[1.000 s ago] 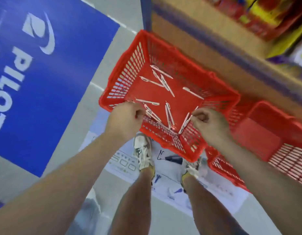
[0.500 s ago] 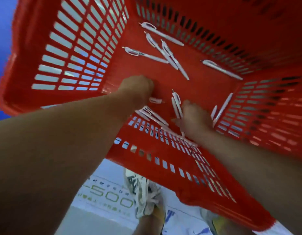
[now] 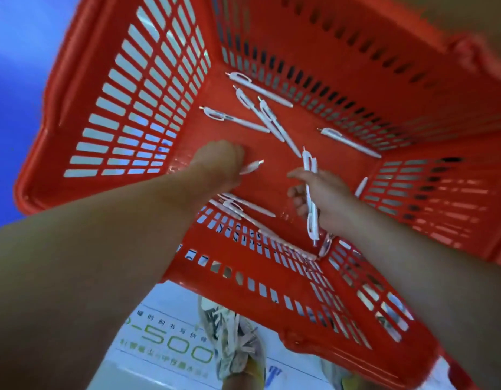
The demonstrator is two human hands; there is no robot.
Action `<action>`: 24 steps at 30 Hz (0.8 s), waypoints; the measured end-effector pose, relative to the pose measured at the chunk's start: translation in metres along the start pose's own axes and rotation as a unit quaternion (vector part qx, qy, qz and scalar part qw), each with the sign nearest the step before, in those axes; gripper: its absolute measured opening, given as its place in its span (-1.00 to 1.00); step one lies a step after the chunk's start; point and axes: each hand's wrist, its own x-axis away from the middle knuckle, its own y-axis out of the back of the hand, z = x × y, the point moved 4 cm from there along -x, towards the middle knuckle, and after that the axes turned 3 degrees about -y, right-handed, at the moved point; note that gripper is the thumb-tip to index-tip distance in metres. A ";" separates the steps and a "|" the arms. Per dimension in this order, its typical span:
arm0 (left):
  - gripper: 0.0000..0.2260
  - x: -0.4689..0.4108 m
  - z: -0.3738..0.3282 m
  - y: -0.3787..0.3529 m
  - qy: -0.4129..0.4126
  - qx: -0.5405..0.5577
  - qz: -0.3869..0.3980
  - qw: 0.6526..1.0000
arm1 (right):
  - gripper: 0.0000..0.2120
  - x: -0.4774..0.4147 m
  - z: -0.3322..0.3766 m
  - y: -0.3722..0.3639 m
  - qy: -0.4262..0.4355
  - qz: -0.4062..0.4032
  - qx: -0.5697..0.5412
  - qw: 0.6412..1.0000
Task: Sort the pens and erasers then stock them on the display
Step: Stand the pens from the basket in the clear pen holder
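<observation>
Both of my hands are down inside a red slatted plastic basket [image 3: 136, 88] with several white pens loose on its floor. My left hand [image 3: 215, 164] is curled round one white pen [image 3: 252, 166], whose tip sticks out to the right. My right hand [image 3: 319, 195] grips white pens [image 3: 311, 198] that run upright through its fingers. More pens [image 3: 260, 92] lie crossed at the far side, one pen [image 3: 349, 142] lies at the right, and a few pens [image 3: 240, 205] lie near the front wall. No erasers are in view.
The basket's near wall [image 3: 243, 277] stands between me and the floor. Below it are my shoes [image 3: 232, 342] on a printed white floor sheet [image 3: 165, 347]. A blue surface [image 3: 21, 52] shows at the left beyond the basket.
My view has dropped closer into the basket. My right hand has lifted pens off the basket floor and now holds them upright. My left hand still holds its pen.
</observation>
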 end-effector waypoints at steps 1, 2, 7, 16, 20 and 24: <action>-0.70 0.004 -0.001 0.007 0.020 0.075 -0.024 0.997 | -0.95 0.012 0.007 0.000 -0.001 0.018 -0.030 0.999; -0.68 0.012 -0.004 0.015 0.044 0.184 -0.040 0.981 | -0.93 0.026 0.014 0.001 0.006 0.028 -0.045 0.999; -0.47 0.096 -0.045 0.075 0.097 0.707 -0.079 0.696 | -0.88 0.120 0.037 0.000 0.082 0.012 0.059 0.995; -0.95 0.287 -0.117 0.228 0.127 0.760 -0.257 0.584 | -0.89 0.356 0.082 0.016 0.109 0.066 -0.015 0.992; -0.96 0.364 -0.138 0.310 0.089 0.713 -0.260 0.645 | -0.87 0.464 0.115 0.038 0.142 0.068 -0.043 0.987; -0.93 0.431 -0.171 0.384 0.028 0.660 -0.251 0.708 | -0.86 0.556 0.148 0.061 0.218 0.051 -0.016 0.975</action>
